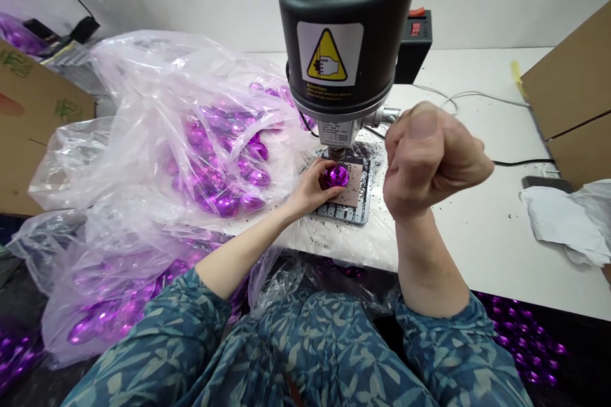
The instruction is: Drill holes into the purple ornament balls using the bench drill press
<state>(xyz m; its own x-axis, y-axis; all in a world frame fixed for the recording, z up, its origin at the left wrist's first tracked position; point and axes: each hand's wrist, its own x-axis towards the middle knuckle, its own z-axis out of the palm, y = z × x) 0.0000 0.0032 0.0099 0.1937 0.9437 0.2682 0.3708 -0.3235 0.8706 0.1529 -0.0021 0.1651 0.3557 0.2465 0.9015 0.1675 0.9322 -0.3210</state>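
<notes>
Under the chuck of a small bench drill press (351, 25), my left hand (312, 187) pinches a shiny purple ball (337, 175) between thumb and fingers. The ball rests on a pale square board (352, 194) on the metal base (361, 210), which is strewn with dark shavings. To the right of the drill's column, my right hand (432, 162) is closed in a fist, raised nearer to me than the ball. A silver feed-handle hub (384, 116) runs up to this fist, whose fingers hide the grip itself.
Clear plastic bags (157, 95) of purple balls (219, 165) cover the left side. Cardboard boxes stand at left (38, 127) and right (573, 95). A switch box (415, 44) sits behind the drill, cables trailing right. White paper (563, 222) lies on the table's right. More purple balls (525, 337) lie below the edge.
</notes>
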